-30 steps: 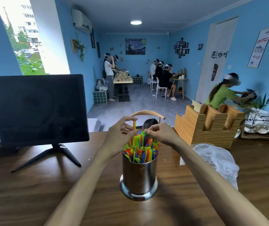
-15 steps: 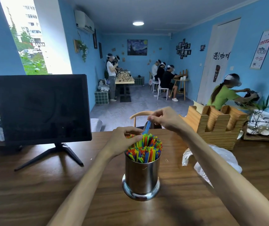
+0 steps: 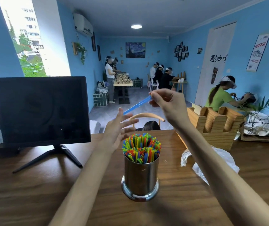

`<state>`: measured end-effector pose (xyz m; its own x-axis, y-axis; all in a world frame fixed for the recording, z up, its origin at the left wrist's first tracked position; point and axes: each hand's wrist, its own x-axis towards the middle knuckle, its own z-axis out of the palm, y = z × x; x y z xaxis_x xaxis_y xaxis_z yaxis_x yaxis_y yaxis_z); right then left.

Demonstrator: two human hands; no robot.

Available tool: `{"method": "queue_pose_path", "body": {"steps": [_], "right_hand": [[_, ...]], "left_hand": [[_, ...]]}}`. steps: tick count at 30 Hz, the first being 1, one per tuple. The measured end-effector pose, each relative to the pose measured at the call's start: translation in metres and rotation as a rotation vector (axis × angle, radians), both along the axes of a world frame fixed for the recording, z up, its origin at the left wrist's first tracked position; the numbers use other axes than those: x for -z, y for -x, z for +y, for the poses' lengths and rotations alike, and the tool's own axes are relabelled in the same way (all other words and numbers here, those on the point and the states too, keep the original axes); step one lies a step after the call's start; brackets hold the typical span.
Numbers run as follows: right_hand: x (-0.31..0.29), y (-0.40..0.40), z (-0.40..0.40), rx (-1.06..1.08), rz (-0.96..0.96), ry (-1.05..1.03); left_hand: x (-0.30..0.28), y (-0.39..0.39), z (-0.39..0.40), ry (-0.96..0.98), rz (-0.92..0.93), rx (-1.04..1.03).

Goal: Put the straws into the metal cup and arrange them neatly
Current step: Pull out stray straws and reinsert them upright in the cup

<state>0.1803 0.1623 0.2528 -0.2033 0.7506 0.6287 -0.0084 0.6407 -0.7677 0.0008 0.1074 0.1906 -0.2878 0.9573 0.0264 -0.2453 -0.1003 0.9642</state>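
Observation:
A shiny metal cup (image 3: 141, 175) stands upright on the wooden table (image 3: 32, 190), packed with several coloured straws (image 3: 141, 148) whose tips stick out above its rim. High above the cup, my right hand (image 3: 167, 103) pinches one blue straw (image 3: 137, 105) by its upper end; the straw slants down to the left, clear of the cup. My left hand (image 3: 118, 132) hovers just left of the straw tips with its fingers spread and straight, holding nothing; the blue straw's lower end passes behind its fingertips.
A dark monitor (image 3: 40, 110) on a stand sits at the left of the table. A wooden holder (image 3: 215, 126) and a crumpled clear plastic bag (image 3: 212, 162) lie to the right of the cup. A chair back (image 3: 146, 115) shows beyond the table's far edge.
My right hand has risen and pulled the blue straw fully out of the bundle. My left hand has let go of the straw tips and opened, moving up and left.

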Motion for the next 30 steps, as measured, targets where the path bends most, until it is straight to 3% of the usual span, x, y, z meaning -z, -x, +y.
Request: {"method": "queue_pose_path", "body": {"steps": [4, 7, 9, 14, 19, 22, 25, 30], "right_hand": [[0.035, -0.002, -0.003, -0.061, 0.044, 0.22], [0.059, -0.007, -0.001, -0.208, 0.016, 0.374], [0.069, -0.01, 0.002, -0.305, -0.058, 0.419], [0.077, -0.01, 0.01, -0.248, -0.471, 0.175], [0.074, -0.012, 0.03, -0.103, -0.372, 0.176], [0.085, -0.008, 0.049, 0.07, -0.496, 0.168], [0.097, -0.003, 0.058, 0.073, -0.659, 0.198], [0.1, 0.0, 0.057, 0.042, -0.634, 0.242]], "left_hand": [[-0.003, 0.009, 0.009, -0.137, -0.348, -0.106], [-0.005, 0.016, 0.016, -0.209, -0.369, -0.132], [-0.01, 0.016, 0.017, -0.232, -0.245, -0.184], [-0.021, 0.004, 0.019, -0.333, 0.212, -0.252], [-0.019, -0.005, 0.019, -0.434, 0.538, -0.176], [-0.009, -0.01, 0.019, -0.398, 0.679, -0.129], [0.008, -0.01, 0.019, -0.36, 0.752, -0.095], [0.035, -0.01, 0.016, -0.293, 0.86, -0.065]]}}
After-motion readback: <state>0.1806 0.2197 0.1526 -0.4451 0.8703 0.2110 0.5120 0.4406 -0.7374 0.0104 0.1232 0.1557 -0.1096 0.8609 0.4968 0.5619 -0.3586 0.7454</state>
